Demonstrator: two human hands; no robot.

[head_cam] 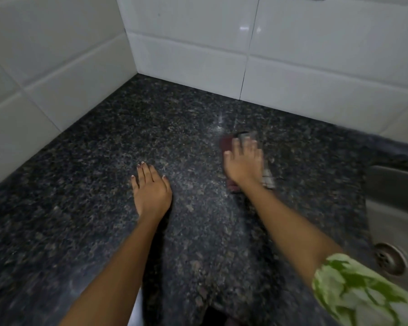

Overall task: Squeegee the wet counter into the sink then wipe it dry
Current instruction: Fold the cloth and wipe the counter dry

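The dark speckled granite counter (85,184) fills most of the view and runs into a tiled corner. My right hand (244,164) presses flat on a dark red and grey cloth (267,177) near the middle right of the counter; the cloth sticks out beyond the fingertips and beside the wrist, and the hand is blurred. My left hand (151,189) lies flat on the counter with fingers apart, holding nothing. The steel sink (391,208) sits at the right edge, its round drain (390,258) showing.
White wall tiles (191,38) rise behind and to the left of the counter and meet in a corner. A raised granite lip (386,149) borders the sink at the back. A green patterned sleeve (358,292) covers my right upper arm.
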